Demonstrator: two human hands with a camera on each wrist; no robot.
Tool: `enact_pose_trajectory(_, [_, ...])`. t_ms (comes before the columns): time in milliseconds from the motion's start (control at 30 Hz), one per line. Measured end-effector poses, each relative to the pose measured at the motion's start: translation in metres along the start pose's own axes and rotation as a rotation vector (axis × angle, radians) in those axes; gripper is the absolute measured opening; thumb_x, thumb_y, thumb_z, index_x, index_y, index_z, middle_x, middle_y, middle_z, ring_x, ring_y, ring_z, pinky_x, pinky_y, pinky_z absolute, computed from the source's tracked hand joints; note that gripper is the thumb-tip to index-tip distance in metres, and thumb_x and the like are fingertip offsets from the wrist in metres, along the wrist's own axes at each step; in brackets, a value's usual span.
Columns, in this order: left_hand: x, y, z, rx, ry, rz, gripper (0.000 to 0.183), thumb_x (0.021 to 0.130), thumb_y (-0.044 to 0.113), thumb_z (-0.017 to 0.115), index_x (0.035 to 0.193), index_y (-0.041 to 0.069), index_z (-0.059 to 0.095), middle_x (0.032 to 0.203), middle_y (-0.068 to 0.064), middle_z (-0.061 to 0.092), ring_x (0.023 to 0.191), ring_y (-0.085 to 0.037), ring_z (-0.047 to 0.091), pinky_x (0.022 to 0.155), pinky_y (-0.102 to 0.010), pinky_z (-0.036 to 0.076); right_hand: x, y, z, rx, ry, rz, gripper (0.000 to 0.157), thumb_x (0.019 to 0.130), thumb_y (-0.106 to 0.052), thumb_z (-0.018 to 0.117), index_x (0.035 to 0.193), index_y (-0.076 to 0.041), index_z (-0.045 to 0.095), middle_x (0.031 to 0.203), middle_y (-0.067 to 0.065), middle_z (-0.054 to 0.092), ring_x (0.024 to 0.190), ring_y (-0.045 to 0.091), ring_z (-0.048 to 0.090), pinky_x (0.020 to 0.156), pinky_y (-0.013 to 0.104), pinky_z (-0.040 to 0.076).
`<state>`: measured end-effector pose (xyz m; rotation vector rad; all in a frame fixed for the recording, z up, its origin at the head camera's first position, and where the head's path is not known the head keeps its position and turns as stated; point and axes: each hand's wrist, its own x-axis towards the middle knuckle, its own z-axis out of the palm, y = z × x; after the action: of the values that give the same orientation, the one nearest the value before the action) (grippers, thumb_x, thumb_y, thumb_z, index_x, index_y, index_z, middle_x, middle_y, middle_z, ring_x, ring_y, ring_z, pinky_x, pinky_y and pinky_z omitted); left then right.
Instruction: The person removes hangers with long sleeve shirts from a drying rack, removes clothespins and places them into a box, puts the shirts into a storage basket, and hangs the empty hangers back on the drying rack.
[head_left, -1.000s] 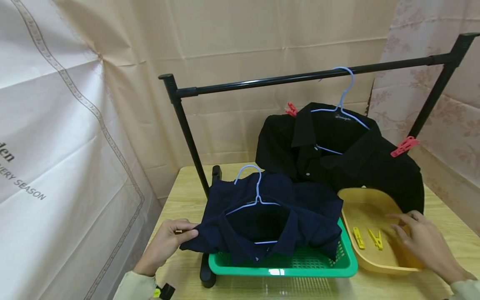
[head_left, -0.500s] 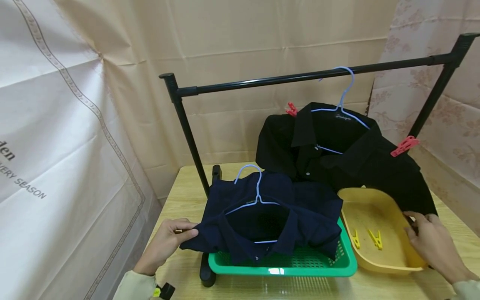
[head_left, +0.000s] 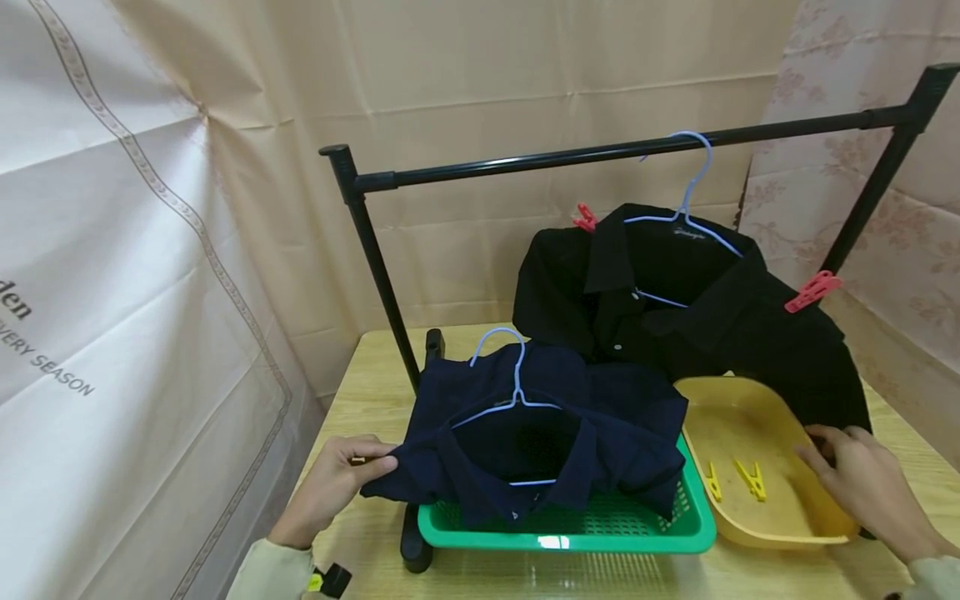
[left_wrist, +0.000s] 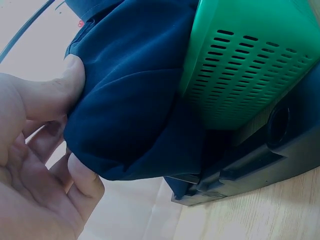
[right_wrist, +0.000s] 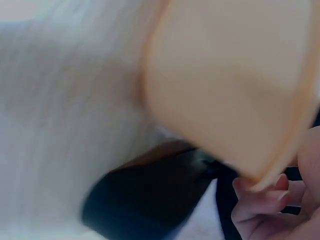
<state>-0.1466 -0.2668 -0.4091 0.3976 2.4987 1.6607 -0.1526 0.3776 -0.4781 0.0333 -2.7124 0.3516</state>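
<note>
My left hand (head_left: 330, 483) pinches the sleeve end of a navy shirt (head_left: 630, 446) between thumb and fingers; the left wrist view shows the thumb (left_wrist: 75, 75) on the cloth. That shirt lies over a green basket (head_left: 570, 545), with a light blue hanger (head_left: 517, 371) in its collar. My right hand (head_left: 862, 479) grips the right rim of a yellow tray (head_left: 738, 525), its fingertips at the rim in the blurred right wrist view. Two yellow clothespins (head_left: 752, 481) lie inside the tray. A black shirt (head_left: 720, 333) hangs behind, its sleeve reaching down beside my right hand.
A black rack (head_left: 540, 162) stands across the wooden table (head_left: 375, 383), its foot (head_left: 415, 542) left of the basket. From its bar the black shirt hangs on a blue hanger (head_left: 703, 162). Red clothespins (head_left: 813, 292) are clipped at both shoulders. Curtains (head_left: 487, 83) enclose the back and sides.
My right hand has moved right from over the tray to its right rim. The black shirt's lower sleeve has shifted right, and one yellow clothespin has turned. The left hand keeps its hold on the sleeve.
</note>
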Motion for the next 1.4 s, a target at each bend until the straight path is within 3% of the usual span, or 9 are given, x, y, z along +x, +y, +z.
enact_pose_trajectory(200, [0.001, -0.001, 0.001, -0.009, 0.001, 0.004, 0.022, 0.086, 0.026, 0.07, 0.103, 0.014, 0.076, 0.088, -0.011, 0.067, 0.075, -0.019, 0.056, 0.063, -0.029, 0.046, 0.009, -0.037, -0.022, 0.012, 0.001, -0.033, 0.026, 0.086, -0.015, 0.072, 0.092, 0.01, 0.066, 0.074, 0.014, 0.055, 0.057, 0.019, 0.041, 0.047, 0.029, 0.032])
enact_pose_trajectory(333, [0.002, 0.0, 0.002, -0.012, 0.021, 0.007, 0.022, 0.085, 0.025, 0.071, 0.103, 0.013, 0.076, 0.088, -0.011, 0.068, 0.075, -0.018, 0.057, 0.063, -0.028, 0.046, 0.013, -0.075, -0.038, 0.145, 0.024, -0.217, 0.015, 0.089, -0.019, 0.069, 0.099, -0.009, 0.072, 0.076, -0.005, 0.058, 0.056, 0.007, 0.039, 0.049, 0.023, 0.031])
enact_pose_trajectory(433, [0.003, 0.001, 0.002, -0.009, 0.029, 0.03, 0.022, 0.084, 0.024, 0.072, 0.103, 0.013, 0.076, 0.086, -0.011, 0.068, 0.074, -0.019, 0.057, 0.063, -0.028, 0.046, 0.015, -0.105, -0.046, 0.266, -0.001, -0.381, 0.021, 0.09, -0.015, 0.067, 0.11, -0.021, 0.07, 0.088, -0.012, 0.062, 0.06, -0.001, 0.042, 0.052, 0.02, 0.036])
enact_pose_trajectory(633, [0.004, 0.0, 0.001, -0.007, 0.035, 0.059, 0.021, 0.084, 0.024, 0.072, 0.102, 0.014, 0.076, 0.087, -0.01, 0.068, 0.077, -0.023, 0.06, 0.065, -0.028, 0.048, 0.019, -0.143, -0.043, 0.359, -0.072, -0.581, 0.028, 0.087, -0.01, 0.069, 0.112, -0.024, 0.068, 0.097, -0.018, 0.06, 0.071, -0.003, 0.049, 0.062, 0.016, 0.045])
enact_pose_trajectory(800, [0.003, 0.0, 0.0, -0.017, 0.034, 0.067, 0.021, 0.084, 0.023, 0.072, 0.102, 0.013, 0.076, 0.086, -0.01, 0.068, 0.078, -0.024, 0.061, 0.066, -0.03, 0.05, 0.022, -0.15, -0.037, 0.363, -0.037, -0.655, 0.024, 0.084, -0.007, 0.072, 0.103, -0.021, 0.07, 0.091, -0.018, 0.058, 0.066, -0.005, 0.045, 0.058, 0.009, 0.038])
enact_pose_trajectory(967, [0.004, -0.002, -0.001, -0.031, 0.023, 0.124, 0.021, 0.086, 0.017, 0.07, 0.104, 0.006, 0.075, 0.085, -0.012, 0.067, 0.076, -0.021, 0.061, 0.064, -0.029, 0.049, 0.023, -0.146, -0.034, 0.299, -0.031, -0.607, 0.017, 0.084, -0.013, 0.073, 0.098, -0.023, 0.072, 0.087, -0.02, 0.056, 0.064, -0.005, 0.043, 0.055, 0.014, 0.039])
enact_pose_trajectory(1133, [0.003, -0.003, -0.002, -0.045, 0.025, 0.132, 0.022, 0.086, 0.015, 0.07, 0.105, 0.004, 0.074, 0.083, -0.014, 0.066, 0.071, -0.019, 0.058, 0.061, -0.027, 0.046, 0.021, -0.143, -0.032, 0.293, -0.036, -0.602, 0.019, 0.084, -0.012, 0.073, 0.098, -0.024, 0.071, 0.091, -0.019, 0.061, 0.071, -0.004, 0.054, 0.062, 0.017, 0.047])
enact_pose_trajectory(1267, [0.005, 0.0, -0.001, -0.02, 0.046, 0.081, 0.022, 0.085, 0.021, 0.072, 0.102, 0.01, 0.076, 0.085, -0.011, 0.067, 0.075, -0.021, 0.06, 0.064, -0.029, 0.048, 0.023, -0.144, -0.033, 0.324, 0.015, -0.661, 0.026, 0.08, -0.003, 0.074, 0.098, -0.022, 0.069, 0.092, -0.016, 0.064, 0.074, -0.002, 0.058, 0.068, 0.012, 0.047])
enact_pose_trajectory(1400, [0.009, 0.007, -0.004, 0.079, 0.069, 0.13, 0.016, 0.085, 0.025, 0.071, 0.098, 0.019, 0.077, 0.085, -0.003, 0.069, 0.078, -0.021, 0.063, 0.066, -0.031, 0.051, 0.027, -0.148, -0.034, 0.33, 0.092, -0.71, 0.028, 0.077, 0.001, 0.074, 0.097, -0.018, 0.07, 0.091, -0.013, 0.065, 0.074, 0.0, 0.06, 0.069, 0.012, 0.047])
